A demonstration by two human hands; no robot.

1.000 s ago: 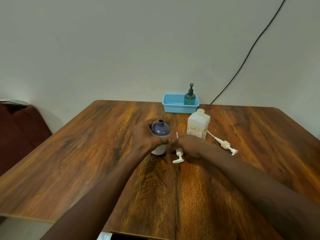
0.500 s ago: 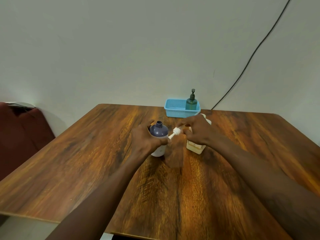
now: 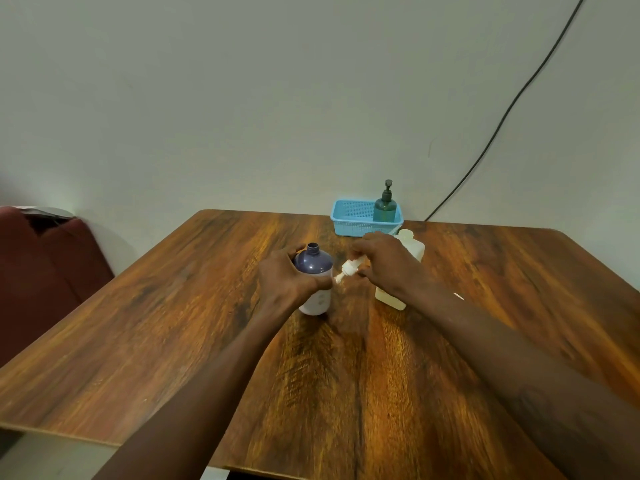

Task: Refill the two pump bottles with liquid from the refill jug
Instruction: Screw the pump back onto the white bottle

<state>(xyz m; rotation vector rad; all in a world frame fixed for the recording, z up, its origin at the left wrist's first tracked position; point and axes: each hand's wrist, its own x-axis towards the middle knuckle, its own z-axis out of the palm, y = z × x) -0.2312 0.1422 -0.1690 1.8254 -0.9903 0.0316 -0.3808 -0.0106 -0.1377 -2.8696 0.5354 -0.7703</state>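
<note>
- Purple bottle [image 3: 313, 263]: upright on the table [image 3: 173, 306], mid-board, neck open, no pump fitted.
- Left hand [image 3: 284, 282]: wrapped round the bottle's shoulder from the left, thumb across the front; forearm stretched straight out.
- Right hand [image 3: 388, 265]: fingers curled, pinching a white pump head [image 3: 349, 268]. The pump is tilted, its lower end just beside the bottle; blurred.
- Refill jug [image 3: 414, 247]: upright behind the right hand, partly hidden by it.
- Green pump bottle [image 3: 385, 207]: stands in a blue basket [image 3: 353, 216] at the far table edge.
</note>
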